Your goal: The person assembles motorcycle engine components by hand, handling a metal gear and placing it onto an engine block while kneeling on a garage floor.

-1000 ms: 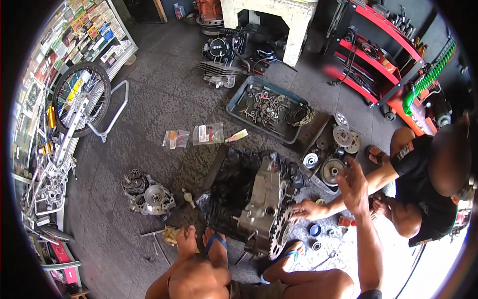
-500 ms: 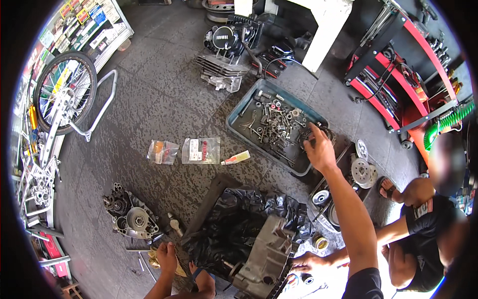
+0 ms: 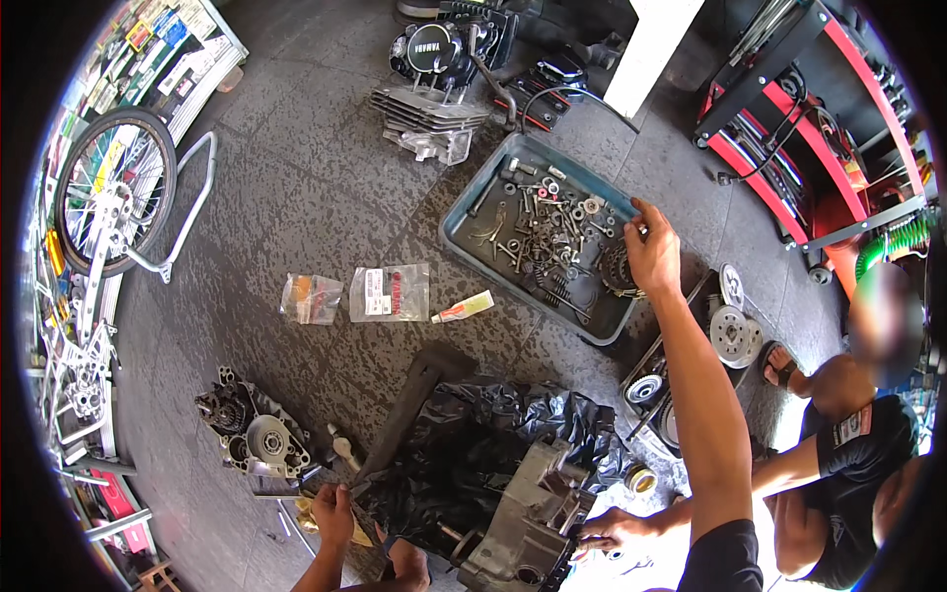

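Observation:
My right hand [image 3: 655, 259] reaches to the right edge of a blue-grey parts tray [image 3: 533, 311], its fingers curled beside the rim. A small pale spot shows between finger and thumb, too small to name. Just left of that hand, a round toothed metal part [image 3: 619, 268] lies in the tray among loose bolts, washers and springs [image 3: 552, 227]. Low in the view my left hand [image 3: 333, 515] is closed, fingertips pinched together; anything in them is hidden. An engine casing [image 3: 528, 508] rests on black plastic [image 3: 434, 449] to the right of it.
A co-worker's hand [image 3: 614, 533] touches the casing's right side. Another engine half [image 3: 261, 434] lies at left. Plastic bags [image 3: 390, 293] and a tube [image 3: 462, 307] lie on the floor. A finned engine [image 3: 434, 109] stands at the back, a red tool cart [image 3: 779, 158] at right.
My right hand has moved from above the round toothed part to the tray's right edge, and its fingers have curled. My left hand stays closed low in the view. The whole view has shifted slightly.

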{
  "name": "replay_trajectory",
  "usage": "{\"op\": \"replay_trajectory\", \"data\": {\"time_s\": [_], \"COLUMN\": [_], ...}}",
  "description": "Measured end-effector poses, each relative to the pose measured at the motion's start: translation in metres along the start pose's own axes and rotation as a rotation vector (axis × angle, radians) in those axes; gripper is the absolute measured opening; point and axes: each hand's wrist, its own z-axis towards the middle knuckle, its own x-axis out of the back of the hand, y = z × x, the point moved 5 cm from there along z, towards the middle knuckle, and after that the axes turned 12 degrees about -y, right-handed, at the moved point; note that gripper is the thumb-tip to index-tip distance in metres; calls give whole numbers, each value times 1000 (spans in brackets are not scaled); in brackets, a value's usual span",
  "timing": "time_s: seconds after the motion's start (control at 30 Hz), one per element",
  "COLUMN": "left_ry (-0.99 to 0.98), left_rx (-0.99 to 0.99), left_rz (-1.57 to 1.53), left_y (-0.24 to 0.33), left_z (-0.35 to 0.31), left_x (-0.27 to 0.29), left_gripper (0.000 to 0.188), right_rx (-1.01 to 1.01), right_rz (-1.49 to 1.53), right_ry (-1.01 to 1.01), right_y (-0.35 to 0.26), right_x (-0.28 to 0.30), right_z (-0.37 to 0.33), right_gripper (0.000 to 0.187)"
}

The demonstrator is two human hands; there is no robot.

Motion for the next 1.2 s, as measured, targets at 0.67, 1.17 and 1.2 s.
{"op": "replay_trajectory", "data": {"time_s": [0.67, 1.17, 1.2], "left_ry": [3, -23, -16], "left_rx": [57, 28, 45], "left_rz": [89, 111, 152], "left_y": [-18, 1, 6], "left_z": [-1, -4, -6], "left_x": [6, 0, -1], "left_gripper": [19, 20, 20], "right_rx": [-22, -113, -111], "right_rz": [-93, -214, -214], "right_ry": [-163, -422, -424], "right_y": [20, 31, 26], "right_x": [-29, -93, -92], "right_z": [-4, -12, -13], "right_gripper": [21, 33, 33]}}
